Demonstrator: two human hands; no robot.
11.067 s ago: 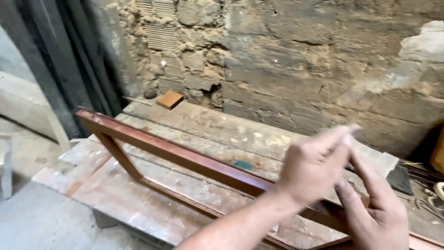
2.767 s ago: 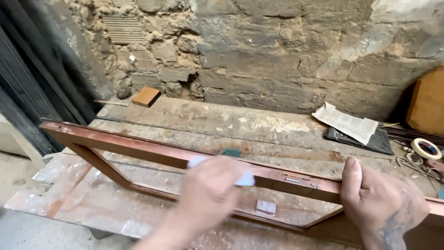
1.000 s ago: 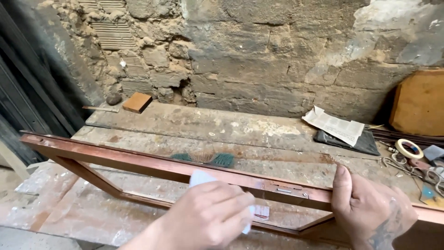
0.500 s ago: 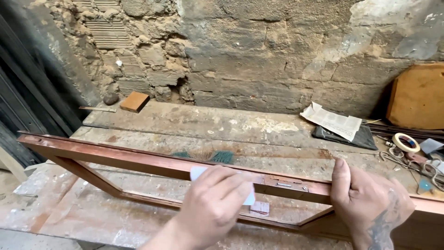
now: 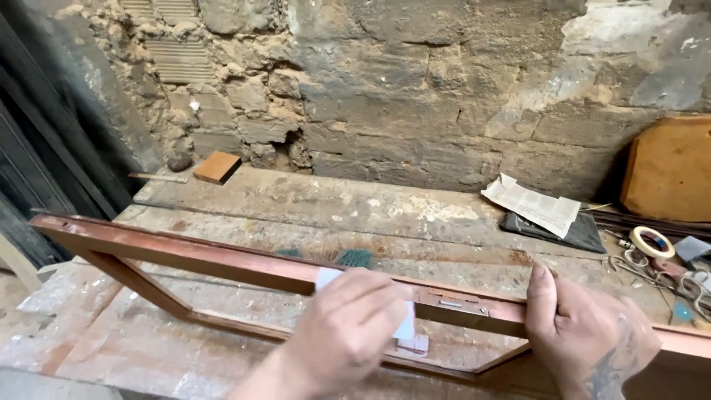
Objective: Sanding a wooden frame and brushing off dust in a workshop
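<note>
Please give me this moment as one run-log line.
left hand: presses pale sanding sheet on reddish-brown wooden frame | right hand: grips frame rail | support: worn wooden workbench

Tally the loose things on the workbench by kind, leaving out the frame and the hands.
Wood block: 1
Folded paper: 1
Dark pad under the paper: 1
Tape roll: 1
Total: 4
The tangle at the right edge is too blurred to count.
</note>
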